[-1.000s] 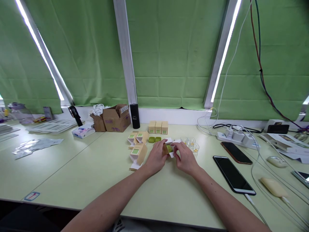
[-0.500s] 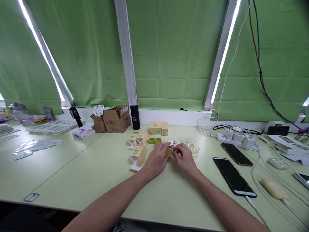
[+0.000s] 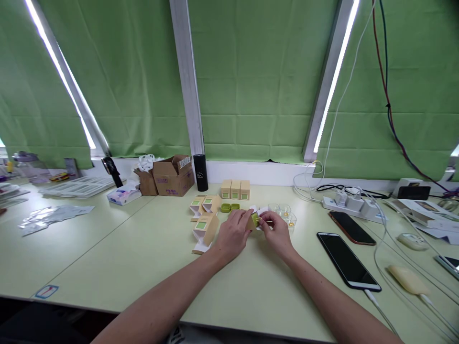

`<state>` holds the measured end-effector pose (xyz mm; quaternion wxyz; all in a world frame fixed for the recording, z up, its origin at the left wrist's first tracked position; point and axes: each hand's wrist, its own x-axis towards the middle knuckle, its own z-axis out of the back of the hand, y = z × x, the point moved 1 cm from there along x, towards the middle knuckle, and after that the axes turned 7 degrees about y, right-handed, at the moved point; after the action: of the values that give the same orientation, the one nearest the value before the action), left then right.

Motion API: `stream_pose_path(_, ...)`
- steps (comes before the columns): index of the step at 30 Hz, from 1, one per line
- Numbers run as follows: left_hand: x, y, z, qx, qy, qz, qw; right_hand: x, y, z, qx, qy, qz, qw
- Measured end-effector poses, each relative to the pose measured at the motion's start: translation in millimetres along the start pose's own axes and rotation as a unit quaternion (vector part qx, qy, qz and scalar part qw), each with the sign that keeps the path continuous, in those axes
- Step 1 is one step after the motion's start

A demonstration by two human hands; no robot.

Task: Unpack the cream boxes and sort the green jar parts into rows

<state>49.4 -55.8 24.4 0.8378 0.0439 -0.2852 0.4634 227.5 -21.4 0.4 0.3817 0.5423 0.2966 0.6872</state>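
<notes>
My left hand is closed around a small kraft-paper box, mostly hidden by the fingers. At the box's open right end shows a green square piece, with white flaps beside it. The fingertips of my right hand pinch at this green piece. Left of my hands, several kraft boxes with green labels lie with their white-lined flaps open. Two small green square trays sit just behind my left hand. Clear plastic cups, some with gold-coloured bits inside, are beyond my right hand.
Three closed kraft boxes stand in a row at the back, near a black cylinder and a brown carton. On the right lie phones, a power strip and loose cables. Plastic bags are far left.
More of the green piece now shows at the box's open end. My right hand has shifted slightly right, its fingertips on that piece. My left hand stays around the box.
</notes>
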Motion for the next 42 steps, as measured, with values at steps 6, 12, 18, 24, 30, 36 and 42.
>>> stream_pose_path(6,0,1,2.4,0.003,-0.007,0.002,1.000,1,-3,1,0.077,-0.021,-0.050,0.996)
stream_pose_path(12,0,2,3.4,0.005,-0.022,0.006,1.000,3,-8,3,0.101,-0.046,-0.063,0.992)
stream_pose_path(18,2,7,3.4,0.004,-0.047,0.031,0.998,6,1,7,0.173,-0.075,-0.088,0.978)
stream_pose_path(24,5,17,5.0,-0.034,-0.097,0.064,0.993,9,1,15,0.171,-0.109,-0.116,0.972)
stream_pose_path(30,7,22,3.1,-0.189,-0.139,0.118,0.965,7,-4,16,0.028,-0.074,-0.096,0.992)
stream_pose_path(36,13,20,3.4,-0.438,-0.137,0.178,0.871,-2,9,8,-0.155,0.033,-0.082,0.984)
stream_pose_path(42,18,32,-7.4,-0.584,-0.139,0.217,0.770,-7,16,4,-0.264,0.086,-0.080,0.957)
